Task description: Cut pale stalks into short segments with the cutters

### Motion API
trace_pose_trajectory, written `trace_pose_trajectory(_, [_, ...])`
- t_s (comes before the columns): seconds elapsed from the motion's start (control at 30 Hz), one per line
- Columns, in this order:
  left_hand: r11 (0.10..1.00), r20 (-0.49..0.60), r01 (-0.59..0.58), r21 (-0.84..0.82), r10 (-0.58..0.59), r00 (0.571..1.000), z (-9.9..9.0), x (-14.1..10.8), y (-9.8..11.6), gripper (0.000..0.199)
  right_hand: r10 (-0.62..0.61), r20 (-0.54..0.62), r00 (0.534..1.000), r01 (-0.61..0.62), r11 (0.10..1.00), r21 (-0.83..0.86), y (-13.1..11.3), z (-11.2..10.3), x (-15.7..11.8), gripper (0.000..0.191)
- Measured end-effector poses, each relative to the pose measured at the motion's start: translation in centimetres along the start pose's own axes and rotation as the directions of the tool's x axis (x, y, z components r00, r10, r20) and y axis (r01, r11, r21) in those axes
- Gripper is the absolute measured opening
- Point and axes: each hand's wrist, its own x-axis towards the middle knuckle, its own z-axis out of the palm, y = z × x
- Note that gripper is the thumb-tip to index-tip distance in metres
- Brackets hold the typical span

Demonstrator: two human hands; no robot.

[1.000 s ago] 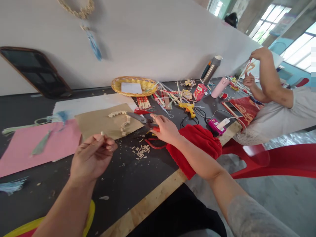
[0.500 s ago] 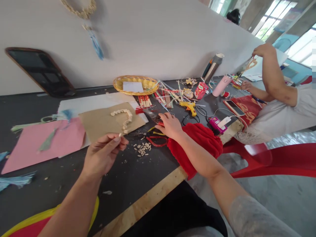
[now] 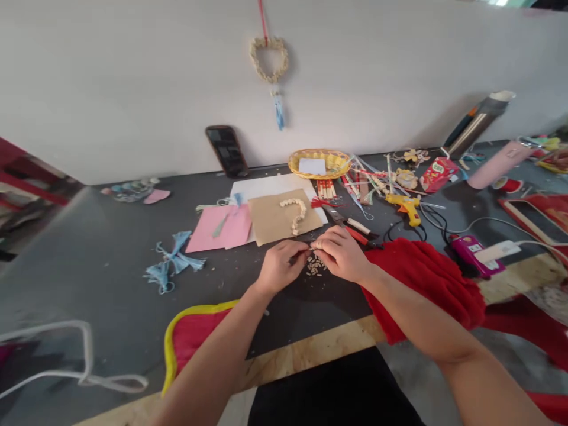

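My left hand [image 3: 284,264] and right hand [image 3: 344,253] meet tip to tip, thumbs and fingers drawn into a close pinch on what looks like one tiny pale piece [image 3: 311,248]; it is mostly covered, so I cannot tell which way its long axis runs. Taking twelve as straight toward the wall [image 3: 177,77], the scatter of small bits [image 3: 315,265] lies at about five, just beside my fingertips and partly screened by my right hand. The relation that counts is with the curved row [image 3: 302,208] of pale pieces: at eleven, near but apart, on the brown sheet [image 3: 268,216]. It hooks round, its opening toward eight or nine; its near stretch runs roughly one to seven, ending close to my left knuckles, so my left hand is the nearer. Between one and two, the pliers [image 3: 356,235] lie slantwise, red handles toward four, just beyond my right hand. Further out, the red cloth [image 3: 421,284] spreads between three and four, and the wicker basket [image 3: 326,176] sits at twelve.
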Motion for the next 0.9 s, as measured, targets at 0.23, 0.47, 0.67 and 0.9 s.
trace_pose_trajectory(0.23, [0.952,-0.032,-0.248,0.178,0.258,0.966,0.29,-0.08,-0.12,0.01,0.049,0.051,0.997,-0.048,0.998,-0.027,0.37,0.11,-0.16,0.01])
trace_pose_trajectory(0.47, [0.911,-0.052,-0.298,0.284,0.325,0.944,0.31,-0.01,0.05,0.011,0.021,0.046,0.999,-0.017,0.996,-0.085,-0.09,0.04,-0.08,0.012])
trace_pose_trajectory(0.67, [0.897,-0.029,-0.32,0.306,0.345,0.938,0.48,0.06,0.18,0.014,0.039,0.032,0.999,-0.035,0.993,-0.113,0.0,0.1,-0.07,0.011])
trace_pose_trajectory(0.9, [0.911,-0.043,-0.277,0.305,0.303,0.952,0.58,0.07,0.32,0.009,0.05,0.066,0.997,-0.046,0.996,-0.072,0.15,0.13,-0.14,0.013])
